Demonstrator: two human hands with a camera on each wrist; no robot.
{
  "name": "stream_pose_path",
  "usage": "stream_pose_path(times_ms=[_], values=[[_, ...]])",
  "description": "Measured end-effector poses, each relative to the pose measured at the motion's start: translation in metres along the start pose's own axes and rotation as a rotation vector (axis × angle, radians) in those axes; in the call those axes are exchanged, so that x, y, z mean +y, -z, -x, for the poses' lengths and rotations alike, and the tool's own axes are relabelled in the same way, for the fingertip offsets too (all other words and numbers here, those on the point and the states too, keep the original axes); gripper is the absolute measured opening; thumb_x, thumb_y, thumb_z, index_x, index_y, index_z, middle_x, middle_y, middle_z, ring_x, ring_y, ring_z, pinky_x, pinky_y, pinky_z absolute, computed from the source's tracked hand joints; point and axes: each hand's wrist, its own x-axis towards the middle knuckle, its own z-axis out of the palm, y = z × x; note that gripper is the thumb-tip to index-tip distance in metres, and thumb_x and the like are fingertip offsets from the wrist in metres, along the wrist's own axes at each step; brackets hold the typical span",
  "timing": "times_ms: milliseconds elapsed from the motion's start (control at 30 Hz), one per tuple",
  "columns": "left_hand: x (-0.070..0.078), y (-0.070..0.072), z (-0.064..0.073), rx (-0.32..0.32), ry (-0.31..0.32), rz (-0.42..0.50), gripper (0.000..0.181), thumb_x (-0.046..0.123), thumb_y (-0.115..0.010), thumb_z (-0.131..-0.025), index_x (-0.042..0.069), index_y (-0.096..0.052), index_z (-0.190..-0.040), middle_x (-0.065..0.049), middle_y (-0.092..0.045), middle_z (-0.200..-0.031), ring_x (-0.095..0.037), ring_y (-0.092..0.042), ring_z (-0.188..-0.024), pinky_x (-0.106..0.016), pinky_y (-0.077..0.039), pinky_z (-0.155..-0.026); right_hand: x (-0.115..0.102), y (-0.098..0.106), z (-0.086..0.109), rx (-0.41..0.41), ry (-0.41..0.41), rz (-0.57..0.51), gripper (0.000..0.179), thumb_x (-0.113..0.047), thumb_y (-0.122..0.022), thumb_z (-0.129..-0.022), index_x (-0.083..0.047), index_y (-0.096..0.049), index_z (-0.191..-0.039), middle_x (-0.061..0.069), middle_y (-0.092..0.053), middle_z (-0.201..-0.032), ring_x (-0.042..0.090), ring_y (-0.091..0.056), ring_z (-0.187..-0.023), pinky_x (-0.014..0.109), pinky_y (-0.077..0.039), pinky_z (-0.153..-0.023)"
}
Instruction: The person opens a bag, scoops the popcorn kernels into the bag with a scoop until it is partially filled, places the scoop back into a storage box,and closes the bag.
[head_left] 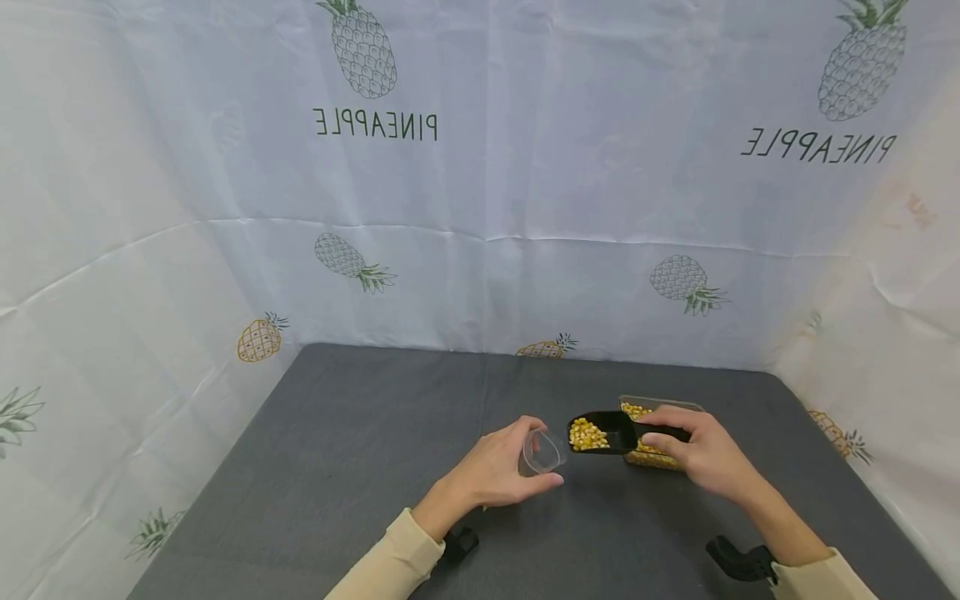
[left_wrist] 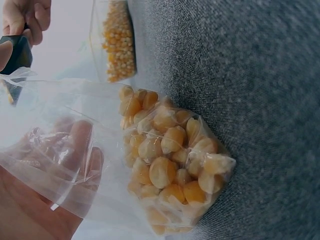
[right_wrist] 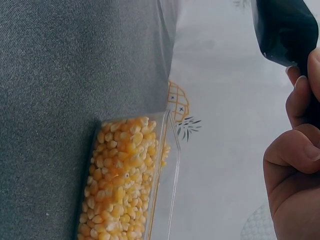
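1. Nearest, the left hand curves its fingers and thumb around a clear plastic bag, gripping it near its open mouth. Corn kernels fill the bag's lower end; whether that end touches the table I cannot tell.
2. To its right, the right hand grips the handle of a black scoop, held in the air. More corn lies toward its front lip, which points at the bag's mouth, just beside it.
3. The step in hand looks like bringing a scoopful to the bag. The next move likely calls for steadying the mouth wide, setting the lip over it and tipping gently, so no kernels spill.
4. Behind the scoop, a clear box of corn stands on the grey table.
5. Farthest, a white pineapple-print curtain.
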Motion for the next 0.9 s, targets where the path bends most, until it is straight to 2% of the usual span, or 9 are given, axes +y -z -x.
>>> stream_pose_path(times_ms=[267,433,633,900], values=[[0.001,0.001,0.0,-0.003,0.011,0.008,0.066,0.056,-0.067,-0.092,0.015,-0.049,-0.141,0.005,-0.06,-0.108,0.001,-0.053,-0.075,-0.022,-0.047,-0.067,-0.005,-0.003,-0.004,-0.019,0.002,-0.015,0.026,-0.016,-0.071,-0.096,-0.007,-0.074,-0.121,0.01,-0.07,-0.121,0.04,-0.061,-0.115,0.058,-0.051,-0.09],[0.0,0.001,0.0,-0.004,0.006,0.008,0.068,0.056,-0.067,-0.093,0.012,-0.049,-0.141,0.003,-0.061,-0.109,0.001,-0.053,-0.075,-0.022,-0.046,-0.067,-0.007,-0.007,-0.006,-0.028,0.006,-0.029,0.025,-0.016,-0.071,-0.096,-0.008,-0.074,-0.119,0.014,-0.069,-0.122,0.041,-0.061,-0.115,0.058,-0.051,-0.09],[0.001,0.001,0.001,0.0,0.002,0.006,0.066,0.055,-0.067,-0.093,0.014,-0.049,-0.141,0.003,-0.061,-0.11,0.001,-0.053,-0.074,-0.022,-0.046,-0.067,-0.007,-0.011,-0.009,-0.031,0.009,-0.04,0.024,-0.016,-0.071,-0.096,-0.006,-0.074,-0.117,0.021,-0.068,-0.124,0.047,-0.058,-0.12,0.065,-0.047,-0.093],[0.001,-0.001,0.0,-0.008,0.014,0.002,0.065,0.056,-0.067,-0.093,0.016,-0.048,-0.14,0.0,-0.063,-0.11,0.0,-0.054,-0.077,-0.022,-0.048,-0.067,-0.008,-0.015,-0.012,-0.044,0.039,-0.05,0.024,-0.015,-0.072,-0.095,-0.005,-0.074,-0.117,0.018,-0.069,-0.123,0.05,-0.056,-0.122,0.066,-0.046,-0.094]])
